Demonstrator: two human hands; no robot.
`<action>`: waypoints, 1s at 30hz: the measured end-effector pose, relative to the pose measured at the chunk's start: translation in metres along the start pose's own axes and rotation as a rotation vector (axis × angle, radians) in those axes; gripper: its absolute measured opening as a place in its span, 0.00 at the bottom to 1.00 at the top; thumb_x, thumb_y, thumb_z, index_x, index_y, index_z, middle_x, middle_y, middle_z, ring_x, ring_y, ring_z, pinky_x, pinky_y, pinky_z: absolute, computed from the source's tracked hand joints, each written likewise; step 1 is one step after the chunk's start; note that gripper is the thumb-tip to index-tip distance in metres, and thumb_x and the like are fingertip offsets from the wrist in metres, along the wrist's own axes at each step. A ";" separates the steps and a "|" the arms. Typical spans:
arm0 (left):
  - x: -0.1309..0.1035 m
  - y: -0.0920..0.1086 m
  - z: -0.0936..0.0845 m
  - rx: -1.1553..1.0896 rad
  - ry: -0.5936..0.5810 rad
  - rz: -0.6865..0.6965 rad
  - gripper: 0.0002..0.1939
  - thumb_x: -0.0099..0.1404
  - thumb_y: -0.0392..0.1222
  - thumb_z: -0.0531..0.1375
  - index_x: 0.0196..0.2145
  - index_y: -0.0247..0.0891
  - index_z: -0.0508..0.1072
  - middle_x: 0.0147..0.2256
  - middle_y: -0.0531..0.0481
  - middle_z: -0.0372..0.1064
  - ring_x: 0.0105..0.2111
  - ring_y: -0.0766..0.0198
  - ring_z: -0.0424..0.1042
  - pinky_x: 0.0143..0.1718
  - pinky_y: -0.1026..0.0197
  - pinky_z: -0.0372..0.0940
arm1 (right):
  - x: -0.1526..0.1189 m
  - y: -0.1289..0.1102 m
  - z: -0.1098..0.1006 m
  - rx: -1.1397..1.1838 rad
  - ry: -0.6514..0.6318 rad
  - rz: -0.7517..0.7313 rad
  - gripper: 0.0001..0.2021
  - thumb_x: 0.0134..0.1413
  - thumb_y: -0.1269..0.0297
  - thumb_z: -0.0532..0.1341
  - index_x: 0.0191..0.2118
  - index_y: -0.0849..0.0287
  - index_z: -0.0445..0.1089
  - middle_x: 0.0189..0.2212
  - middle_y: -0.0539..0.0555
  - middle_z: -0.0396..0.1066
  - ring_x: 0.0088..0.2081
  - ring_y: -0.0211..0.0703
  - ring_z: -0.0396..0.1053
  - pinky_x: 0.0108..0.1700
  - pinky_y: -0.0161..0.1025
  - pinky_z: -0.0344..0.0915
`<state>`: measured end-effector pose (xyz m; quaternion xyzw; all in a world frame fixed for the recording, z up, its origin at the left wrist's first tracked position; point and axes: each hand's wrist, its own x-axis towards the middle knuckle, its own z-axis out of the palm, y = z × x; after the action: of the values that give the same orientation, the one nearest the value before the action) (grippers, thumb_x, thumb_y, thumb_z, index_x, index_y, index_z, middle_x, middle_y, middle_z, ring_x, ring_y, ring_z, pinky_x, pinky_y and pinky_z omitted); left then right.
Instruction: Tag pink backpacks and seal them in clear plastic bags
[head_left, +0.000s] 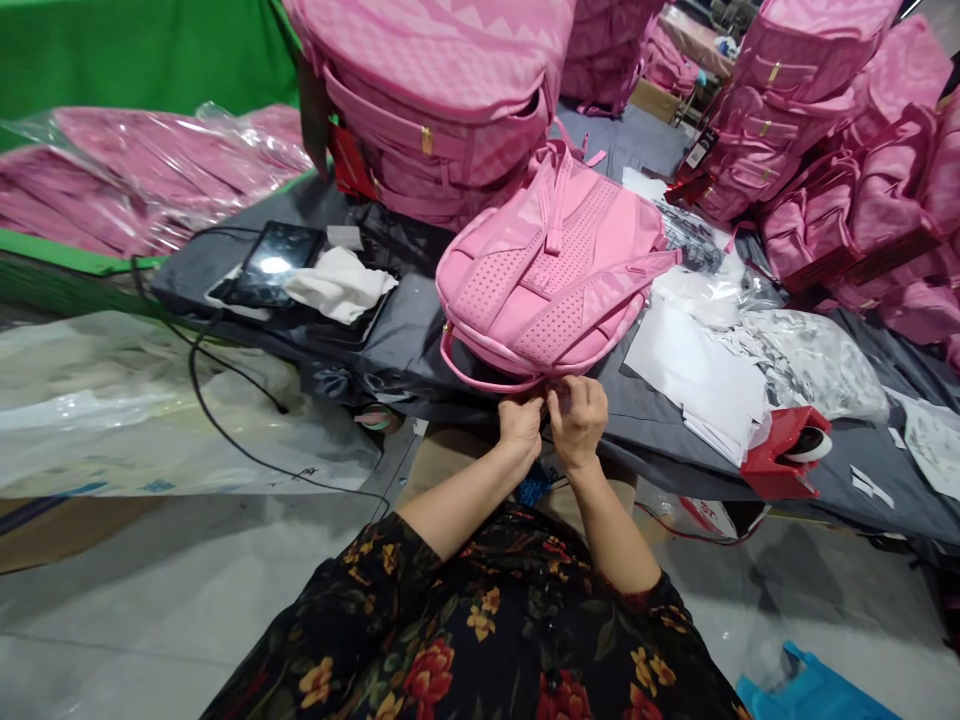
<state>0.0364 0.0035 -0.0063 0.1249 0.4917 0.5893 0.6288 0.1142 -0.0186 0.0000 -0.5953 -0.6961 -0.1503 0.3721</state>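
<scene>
Head view: pink backpack [551, 280] lies back-panel up on grey table [420, 330], near edge.
Left hand [521, 422]: fingers pinched shut on something small at the backpack's near rim; item too small to identify.
Right hand [576, 418]: pinching the same spot, touching left.
Surroundings: white papers [697, 375] and red tape dispenser [784, 455] at right.
Risk: a hard tug likely drags the backpack off the edge.

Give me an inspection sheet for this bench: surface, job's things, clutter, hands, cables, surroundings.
Surface: grey cloth-covered table.
Job's things: pink backpack lying back-panel up, its carry handle at the near edge.
Clutter: white papers, red tape dispenser, white cloth, tablet.
Hands: left hand and right hand pinched together at the backpack's near edge.
Cables: black cable trailing off the table.
Surroundings: stacked pink backpacks, bagged pink pieces.
</scene>
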 end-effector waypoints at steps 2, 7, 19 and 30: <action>-0.001 0.000 -0.002 -0.007 0.026 0.046 0.13 0.45 0.41 0.70 0.28 0.36 0.74 0.27 0.52 0.73 0.29 0.67 0.69 0.34 0.64 0.68 | 0.000 0.002 0.013 -0.072 0.007 -0.003 0.07 0.70 0.63 0.57 0.40 0.56 0.71 0.34 0.57 0.70 0.39 0.48 0.66 0.42 0.44 0.61; -0.011 0.003 -0.019 0.011 0.028 0.077 0.12 0.43 0.43 0.71 0.26 0.35 0.77 0.24 0.55 0.72 0.26 0.70 0.65 0.32 0.65 0.65 | -0.003 0.007 0.020 -0.182 0.006 -0.096 0.12 0.71 0.68 0.55 0.33 0.56 0.69 0.33 0.56 0.67 0.36 0.46 0.61 0.40 0.43 0.55; -0.025 0.021 -0.022 0.121 -0.118 0.179 0.17 0.45 0.48 0.74 0.30 0.34 0.83 0.28 0.49 0.78 0.28 0.65 0.72 0.33 0.62 0.69 | 0.000 0.000 -0.010 -0.159 -0.140 -0.228 0.08 0.67 0.63 0.58 0.39 0.59 0.72 0.40 0.61 0.72 0.43 0.52 0.63 0.42 0.46 0.55; -0.002 -0.002 -0.016 -0.260 -0.329 -0.145 0.21 0.42 0.45 0.79 0.33 0.36 0.80 0.38 0.47 0.81 0.47 0.58 0.78 0.60 0.54 0.66 | 0.017 0.006 -0.018 0.367 -0.295 0.328 0.11 0.65 0.58 0.60 0.32 0.56 0.69 0.29 0.51 0.73 0.31 0.42 0.67 0.40 0.40 0.60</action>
<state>0.0260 -0.0059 -0.0146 0.1017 0.3099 0.5727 0.7521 0.1262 -0.0164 0.0229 -0.6382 -0.6526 0.1283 0.3878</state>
